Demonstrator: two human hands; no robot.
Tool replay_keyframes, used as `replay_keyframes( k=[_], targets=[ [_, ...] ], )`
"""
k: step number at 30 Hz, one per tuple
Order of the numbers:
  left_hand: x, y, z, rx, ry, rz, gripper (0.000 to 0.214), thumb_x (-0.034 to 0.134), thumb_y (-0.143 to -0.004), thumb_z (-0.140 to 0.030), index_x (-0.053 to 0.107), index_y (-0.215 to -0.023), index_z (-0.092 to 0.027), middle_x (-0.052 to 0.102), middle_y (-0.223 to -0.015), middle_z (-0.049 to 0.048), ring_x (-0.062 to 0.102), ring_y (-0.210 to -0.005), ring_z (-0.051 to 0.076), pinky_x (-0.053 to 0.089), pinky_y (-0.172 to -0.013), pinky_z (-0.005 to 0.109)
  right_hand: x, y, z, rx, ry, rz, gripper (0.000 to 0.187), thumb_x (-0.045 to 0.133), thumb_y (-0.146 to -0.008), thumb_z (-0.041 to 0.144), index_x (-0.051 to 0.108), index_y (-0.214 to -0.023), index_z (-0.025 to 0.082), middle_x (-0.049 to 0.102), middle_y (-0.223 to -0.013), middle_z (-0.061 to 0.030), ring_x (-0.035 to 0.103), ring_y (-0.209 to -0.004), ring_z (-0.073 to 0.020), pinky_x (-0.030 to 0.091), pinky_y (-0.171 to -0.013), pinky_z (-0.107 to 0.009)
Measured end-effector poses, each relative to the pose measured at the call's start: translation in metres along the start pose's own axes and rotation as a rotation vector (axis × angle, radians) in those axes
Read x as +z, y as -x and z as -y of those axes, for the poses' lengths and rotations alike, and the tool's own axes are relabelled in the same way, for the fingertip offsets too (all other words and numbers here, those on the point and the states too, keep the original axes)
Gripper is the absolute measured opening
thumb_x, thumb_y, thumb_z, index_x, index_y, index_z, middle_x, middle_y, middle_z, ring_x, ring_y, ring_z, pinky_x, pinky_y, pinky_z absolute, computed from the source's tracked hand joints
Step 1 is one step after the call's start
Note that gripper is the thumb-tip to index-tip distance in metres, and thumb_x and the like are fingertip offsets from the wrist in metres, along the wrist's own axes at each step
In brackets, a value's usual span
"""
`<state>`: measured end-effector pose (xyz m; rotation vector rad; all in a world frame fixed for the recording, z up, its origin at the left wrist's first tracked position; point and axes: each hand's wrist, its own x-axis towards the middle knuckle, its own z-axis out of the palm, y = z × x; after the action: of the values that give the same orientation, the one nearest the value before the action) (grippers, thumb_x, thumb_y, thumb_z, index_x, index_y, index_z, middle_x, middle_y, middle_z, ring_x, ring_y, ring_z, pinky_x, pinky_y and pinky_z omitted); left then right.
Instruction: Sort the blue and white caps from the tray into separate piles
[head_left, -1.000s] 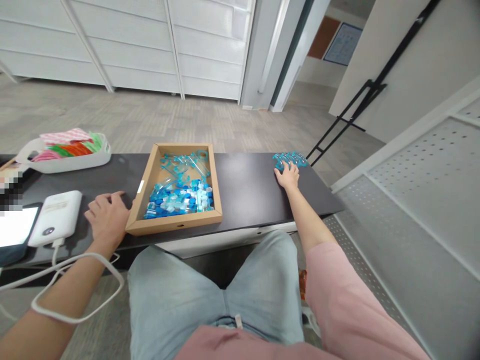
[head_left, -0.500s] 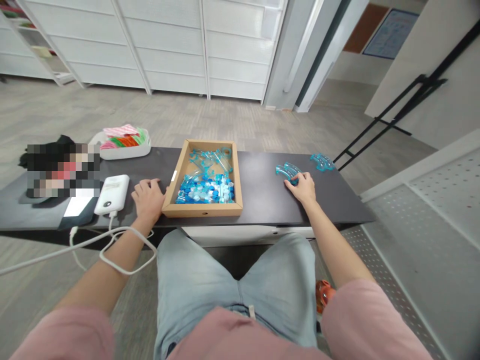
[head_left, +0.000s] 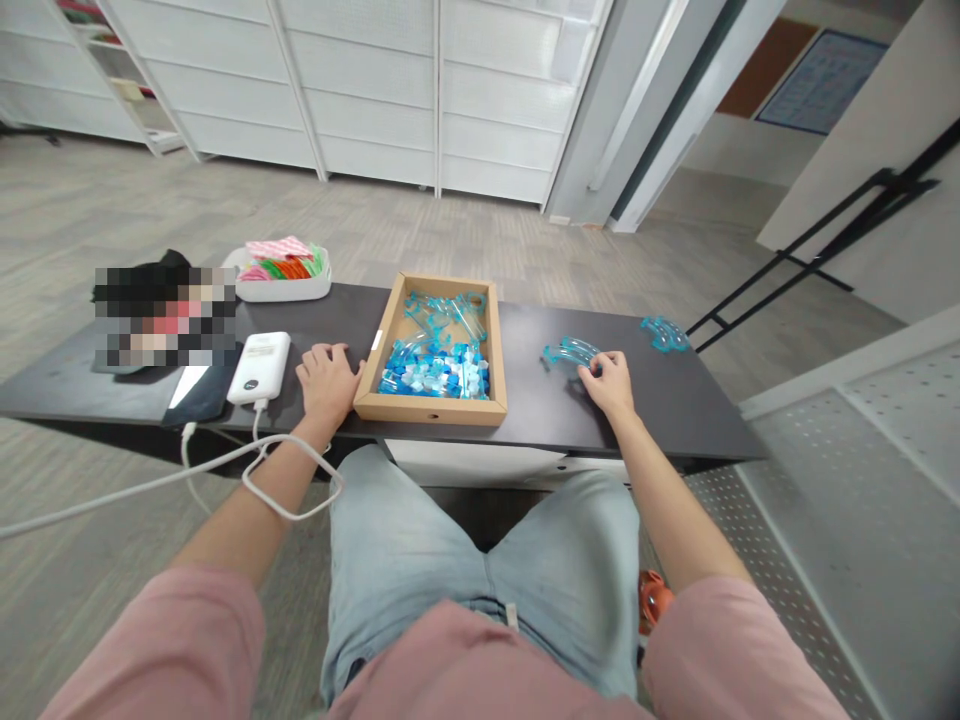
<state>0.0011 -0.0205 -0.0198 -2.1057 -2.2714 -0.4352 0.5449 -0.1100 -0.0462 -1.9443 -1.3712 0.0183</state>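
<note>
A shallow cardboard box (head_left: 431, 405) stands on the dark table (head_left: 525, 410), filled with small blue and white pieces and clear blue curved pieces. My left hand (head_left: 326, 378) lies flat on the table against the box's left side, fingers spread. My right hand (head_left: 609, 378) rests right of the box, its fingers curled on a few clear blue curved pieces (head_left: 568, 352). More blue curved pieces (head_left: 664, 333) lie apart near the table's far right corner.
A white power bank (head_left: 259, 367) with a white cable (head_left: 225, 470) looping round my left forearm lies left of my hand, beside a phone (head_left: 196, 392). A white tray of coloured items (head_left: 283, 272) stands at the back left. A black stand (head_left: 810, 270) is to the right.
My right hand has dragged a few blue curved pieces from the far right corner toward the box, leaving some behind. My left hand stays by the box. My view has risen and shifted.
</note>
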Motion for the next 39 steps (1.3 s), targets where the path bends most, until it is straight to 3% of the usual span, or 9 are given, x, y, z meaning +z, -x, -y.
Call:
replay_keyframes(
  k=[5,11,13,17,22,28,32,35,39],
  targets=[
    [0.002,0.0,0.0,0.006,0.002,-0.004,0.059,0.053,-0.11,-0.039,0.068,-0.158,-0.007,0.061,-0.162,0.0352,0.056,-0.149,0.051,0.047,-0.123,0.064,0.011,-0.008,0.024,0.004,-0.138,-0.083,0.026,0.074,-0.087,0.038,0.053,-0.075,0.03,0.06,-0.103,-0.0069,0.066,-0.107,-0.0318,0.061,-0.111,-0.054],
    [0.001,0.0,0.0,-0.003,0.02,-0.004,0.06,0.054,-0.11,-0.039,0.069,-0.159,-0.007,0.062,-0.162,0.0348,0.056,-0.15,0.051,0.047,-0.124,0.064,0.04,-0.024,0.096,-0.265,-0.347,0.012,0.029,0.078,-0.095,0.046,0.059,-0.083,0.029,0.064,-0.113,-0.009,0.068,-0.11,-0.0297,0.066,-0.089,-0.043],
    [0.001,0.0,0.0,-0.003,0.024,-0.002,0.061,0.055,-0.109,-0.04,0.068,-0.159,-0.007,0.061,-0.162,0.0347,0.055,-0.15,0.052,0.047,-0.124,0.064,0.054,-0.028,0.124,-0.368,-0.371,0.102,0.03,0.08,-0.098,0.047,0.06,-0.084,0.029,0.065,-0.117,-0.0099,0.068,-0.113,-0.0303,0.067,-0.092,-0.045],
    [0.002,0.0,0.0,0.003,0.02,-0.005,0.06,0.054,-0.11,-0.04,0.068,-0.159,-0.009,0.061,-0.163,0.0343,0.055,-0.15,0.051,0.047,-0.124,0.063,0.081,-0.034,0.16,-0.536,-0.275,0.315,0.03,0.085,-0.101,0.054,0.071,-0.1,0.028,0.067,-0.126,-0.0107,0.067,-0.126,-0.0347,0.06,-0.119,-0.058],
    [0.001,0.001,-0.001,0.003,0.027,-0.001,0.059,0.054,-0.111,-0.039,0.067,-0.159,-0.009,0.062,-0.162,0.0343,0.055,-0.151,0.051,0.047,-0.124,0.063,0.102,-0.045,0.167,-0.543,-0.182,0.41,0.041,0.08,-0.108,0.062,0.078,-0.134,0.029,0.072,-0.14,-0.0133,0.068,-0.137,-0.0388,0.054,-0.128,-0.063],
    [-0.001,0.001,-0.002,0.004,0.036,0.006,0.061,0.054,-0.109,-0.039,0.068,-0.16,-0.009,0.062,-0.163,0.0334,0.055,-0.149,0.051,0.046,-0.123,0.063,0.115,-0.061,0.17,-0.571,-0.11,0.367,0.034,0.054,-0.123,0.043,0.083,-0.13,0.028,0.079,-0.143,-0.0144,0.069,-0.14,-0.036,0.053,-0.131,-0.059],
    [-0.002,0.001,-0.002,0.0,0.035,0.012,0.06,0.053,-0.11,-0.038,0.068,-0.161,-0.009,0.061,-0.165,0.0327,0.054,-0.15,0.05,0.045,-0.124,0.061,0.122,-0.067,0.172,-0.602,-0.109,0.388,0.029,0.063,-0.112,0.029,0.086,-0.13,0.027,0.082,-0.141,-0.015,0.072,-0.137,-0.0379,0.055,-0.131,-0.063],
    [-0.004,0.002,-0.003,-0.004,0.038,0.028,0.06,0.052,-0.111,-0.038,0.067,-0.161,-0.008,0.061,-0.165,0.0327,0.054,-0.151,0.05,0.044,-0.124,0.061,0.125,-0.07,0.171,-0.601,-0.136,0.361,0.043,0.072,-0.1,0.023,0.083,-0.141,0.022,0.077,-0.153,-0.0182,0.069,-0.147,-0.0392,0.052,-0.137,-0.063],
    [-0.007,0.002,-0.005,-0.009,0.045,0.044,0.06,0.053,-0.111,-0.037,0.067,-0.161,-0.008,0.06,-0.165,0.0335,0.054,-0.151,0.05,0.044,-0.124,0.062,0.131,-0.074,0.171,-0.566,-0.151,0.32,0.046,0.074,-0.102,0.027,0.082,-0.146,0.018,0.073,-0.159,-0.0221,0.067,-0.153,-0.0396,0.049,-0.142,-0.06]
  ],
)
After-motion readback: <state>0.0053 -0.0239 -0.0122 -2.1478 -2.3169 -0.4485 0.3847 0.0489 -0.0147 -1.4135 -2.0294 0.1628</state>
